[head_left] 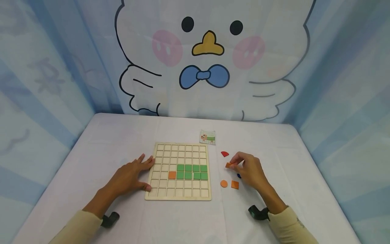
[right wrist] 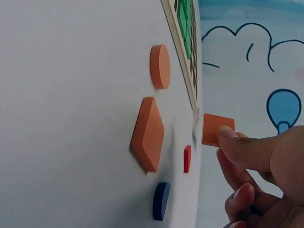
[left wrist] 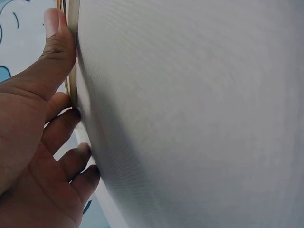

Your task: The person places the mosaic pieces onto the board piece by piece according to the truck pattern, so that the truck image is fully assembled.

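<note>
A wooden grid board (head_left: 179, 193) lies flat on the table, with two rows of green square tiles (head_left: 189, 168) and one orange square tile set in its cells. My left hand (head_left: 131, 176) rests at the board's left edge, its thumb on the lower left rim and fingers spread along the side. To the right of the board, my right hand (head_left: 251, 169) pinches an orange square tile (right wrist: 214, 129) between thumb and finger, held above the table. Near it lie an orange round tile (head_left: 223, 183), another orange square (head_left: 235, 184), a red quarter-circle (head_left: 224, 154) and a partly hidden blue piece (right wrist: 161, 201).
A small picture card (head_left: 208, 137) with a grid pattern lies behind the board's top right corner. The white table (head_left: 122, 135) is backed by a curtain (head_left: 204, 98) with a cartoon bird. Dark wrist devices (head_left: 258, 212) sit at both sleeves.
</note>
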